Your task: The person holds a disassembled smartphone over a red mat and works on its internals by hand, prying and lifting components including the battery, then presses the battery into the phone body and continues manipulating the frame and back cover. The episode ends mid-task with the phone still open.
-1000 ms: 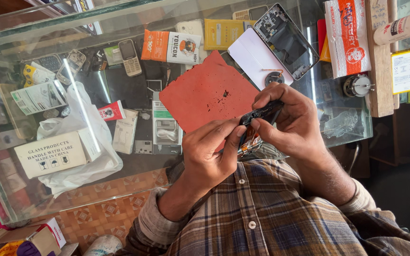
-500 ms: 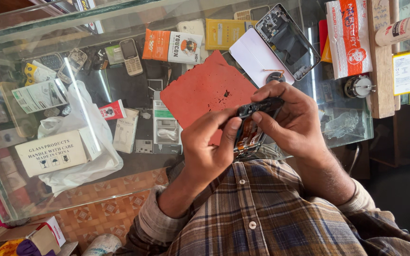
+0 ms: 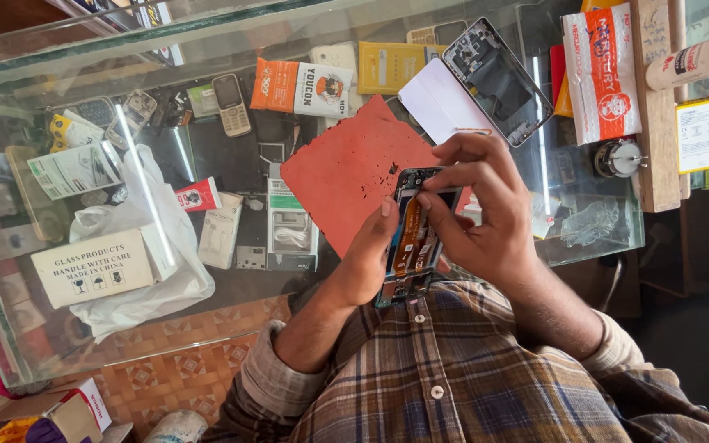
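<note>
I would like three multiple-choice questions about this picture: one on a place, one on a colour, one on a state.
1. Where does the red mat lie?
A. on the glass counter
B. on the floor
C. on the person's lap

2. What colour is the cap of the white bottle at the upper right?
A. blue
B. red
C. green

3. In what state is the phone in the hands?
A. sealed in a box
B. opened, inner parts showing
C. lying face down on the mat

Answers:
1 A: the mat rests flat on the glass counter, above the goods in the case.
2 B: the cap at the frame edge is red.
3 B: the left hand and right hand hold it with its back off, orange parts exposed.
</note>
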The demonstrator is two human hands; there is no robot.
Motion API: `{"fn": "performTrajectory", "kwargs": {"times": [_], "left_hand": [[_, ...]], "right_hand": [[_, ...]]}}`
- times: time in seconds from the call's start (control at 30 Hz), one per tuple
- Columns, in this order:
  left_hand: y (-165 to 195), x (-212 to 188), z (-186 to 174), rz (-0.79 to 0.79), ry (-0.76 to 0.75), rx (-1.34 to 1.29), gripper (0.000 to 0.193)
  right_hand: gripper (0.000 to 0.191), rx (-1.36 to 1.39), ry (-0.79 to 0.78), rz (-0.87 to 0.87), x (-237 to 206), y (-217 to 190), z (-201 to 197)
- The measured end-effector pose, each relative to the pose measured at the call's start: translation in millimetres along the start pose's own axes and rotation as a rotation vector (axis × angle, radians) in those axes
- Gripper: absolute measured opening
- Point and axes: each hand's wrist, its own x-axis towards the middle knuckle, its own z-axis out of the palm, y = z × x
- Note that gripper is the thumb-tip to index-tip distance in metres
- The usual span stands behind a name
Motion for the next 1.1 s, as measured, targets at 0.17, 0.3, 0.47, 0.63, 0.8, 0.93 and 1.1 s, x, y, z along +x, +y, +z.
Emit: {"fn": "performTrajectory", "kwargs": {"times": [0.17, 0.3, 0.47, 0.63, 0.8, 0.93, 1.1], "left_hand": [[5, -3, 8, 0.050, 0.031, 0.068, 0.081], [7, -4, 14, 0.055, 0.048, 0.090, 0.079], [6, -5, 17, 0.067, 0.073, 0.186, 0.074], [5, -6, 16, 0.062, 0.069, 0.214, 0.071], [5, -7, 15, 0.034, 0.067, 0.163, 0.074], [10, -11, 15, 0.019, 0.037, 0.200, 0.075], [21, -16, 22, -0.014, -0.029, 0.227, 0.076]], "right_hand": [[0.025, -0.002, -0.021, -0.009, 5, -1, -3], [0.026, -0.007, -0.087, -0.063, 8, 1, -7], [0.025, 0.025, -0.172, -0.029, 8, 3, -10], [0.024, 0.009, -0.194, -0.043, 9, 4, -13], [0.025, -0.045, -0.151, -0.117, 8, 1, -13], [0.025, 0.145, -0.106, -0.134, 11, 6, -19], [0.023, 0.387, -0.195, 0.205, 8, 6, -35]]}}
